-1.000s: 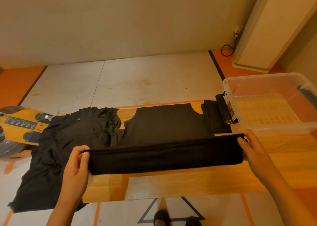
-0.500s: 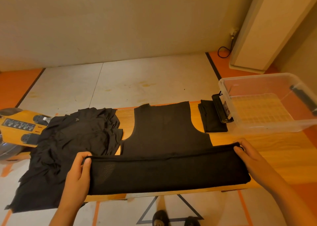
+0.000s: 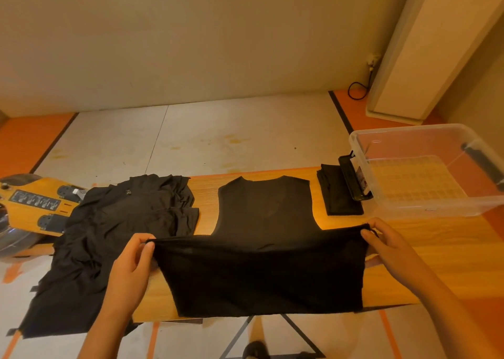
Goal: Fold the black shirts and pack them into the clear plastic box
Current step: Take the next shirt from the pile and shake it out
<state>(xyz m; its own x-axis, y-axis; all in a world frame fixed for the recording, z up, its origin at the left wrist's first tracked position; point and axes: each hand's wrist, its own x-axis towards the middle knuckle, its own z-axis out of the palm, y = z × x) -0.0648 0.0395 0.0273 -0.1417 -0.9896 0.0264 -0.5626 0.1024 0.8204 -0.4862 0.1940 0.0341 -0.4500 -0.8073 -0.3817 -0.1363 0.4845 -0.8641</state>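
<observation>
Black shirt (image 3: 261,271) lies on the wooden table (image 3: 436,263), left of the clear plastic box (image 3: 436,208). I see my left hand (image 3: 128,268) pinching one end of its raised fold and my right hand (image 3: 390,246) pinching the other end, fingers curled on the cloth.

A plain beige wall (image 3: 191,31) stands behind a pale floor (image 3: 231,137) with orange borders; a white cabinet (image 3: 414,44) stands right.

Shirt (image 3: 264,222) left of box (image 3: 425,173)
</observation>
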